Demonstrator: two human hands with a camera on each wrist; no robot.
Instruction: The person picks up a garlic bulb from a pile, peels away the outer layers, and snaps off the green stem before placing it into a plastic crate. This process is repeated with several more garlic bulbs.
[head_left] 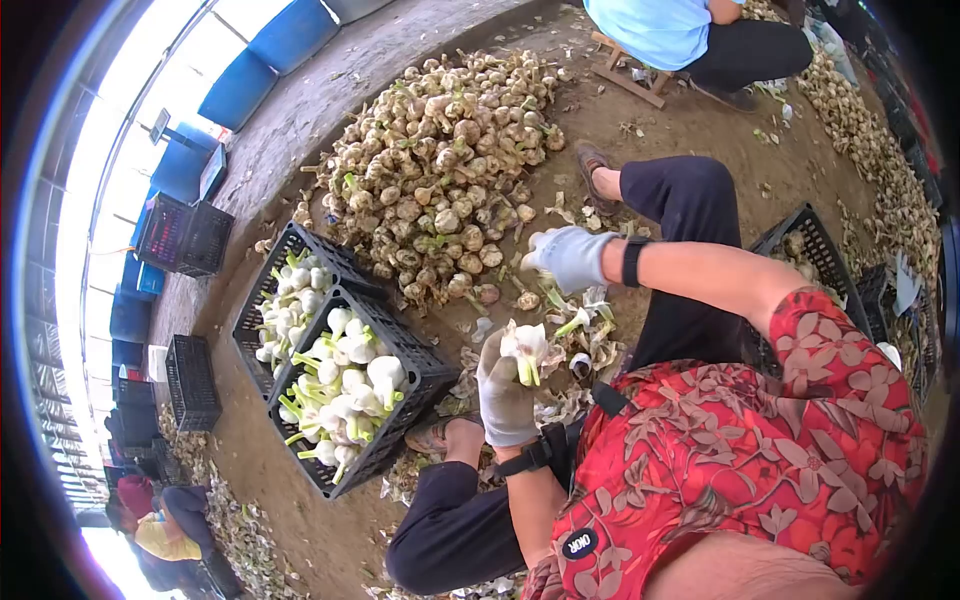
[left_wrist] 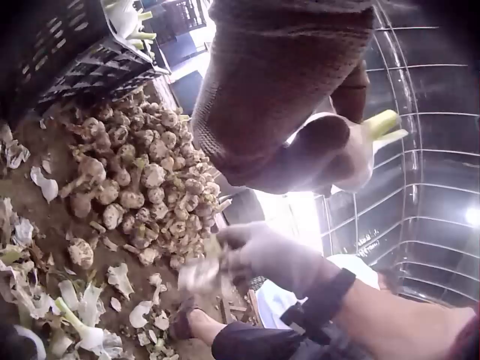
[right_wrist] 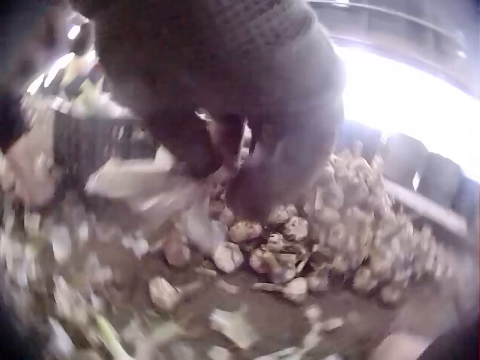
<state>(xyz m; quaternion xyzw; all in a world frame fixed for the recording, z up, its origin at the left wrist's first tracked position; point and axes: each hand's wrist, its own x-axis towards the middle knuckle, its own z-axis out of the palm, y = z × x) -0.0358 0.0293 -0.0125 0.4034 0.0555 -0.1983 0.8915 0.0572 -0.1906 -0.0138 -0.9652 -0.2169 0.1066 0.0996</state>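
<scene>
My left hand [head_left: 505, 395], in a pale knit glove, grips a garlic bulb [head_left: 524, 343] with a short green stem. In the left wrist view the same bulb [left_wrist: 352, 161] shows past the dark fingers, its cut stem pointing right. My right hand [head_left: 572, 258], also gloved, is beyond the left, near the heap's edge. Its fingers pinch a whitish strip of garlic peel [left_wrist: 199, 274], blurred in both wrist views. Below the hands lie loose peels [head_left: 592, 310] and cut-off stalks on the ground.
A large heap of untrimmed garlic [head_left: 440, 150] lies ahead. Two black crates of cleaned white garlic, the nearer crate [head_left: 425, 385] by my left foot, stand to the left. Another dark crate [head_left: 815, 245] is on my right. Someone in a light blue shirt [head_left: 650, 30] sits beyond.
</scene>
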